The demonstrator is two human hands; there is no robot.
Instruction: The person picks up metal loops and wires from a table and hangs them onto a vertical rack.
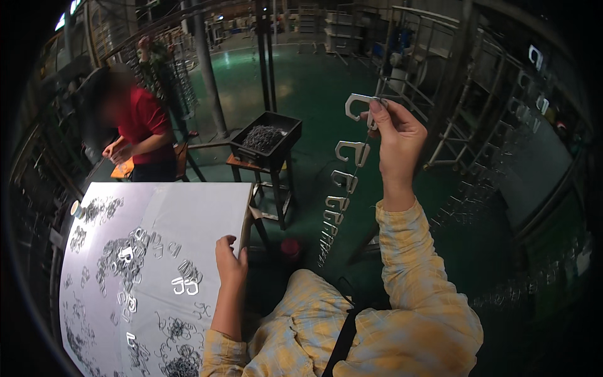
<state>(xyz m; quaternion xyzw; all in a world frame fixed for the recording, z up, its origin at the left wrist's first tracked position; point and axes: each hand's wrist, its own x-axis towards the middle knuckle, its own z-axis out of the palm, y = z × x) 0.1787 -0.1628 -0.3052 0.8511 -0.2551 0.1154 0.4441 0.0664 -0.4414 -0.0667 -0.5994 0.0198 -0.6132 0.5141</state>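
Note:
My right hand (401, 129) is raised at the right, its thumb and fingers pinched on a silver carabiner-shaped metal hook (355, 107). Below that hook, a thin line carries a string of similar hooks (352, 152), trailing down toward the floor. My left hand (232, 261) hovers by the right edge of the white-topped table (213, 207), thumb apart from the fingers, and nothing shows in it. Loose metal hooks (185, 286) lie on the table to its left, with a dense heap of them (125, 254) farther over.
Beyond the table, a black crate (267, 135) of dark metal pieces rests on a stool (276, 182). A person in a red top (141, 116) works at the far left. More hanging strings of hooks (524, 286) and a metal frame (455, 138) stand at the right.

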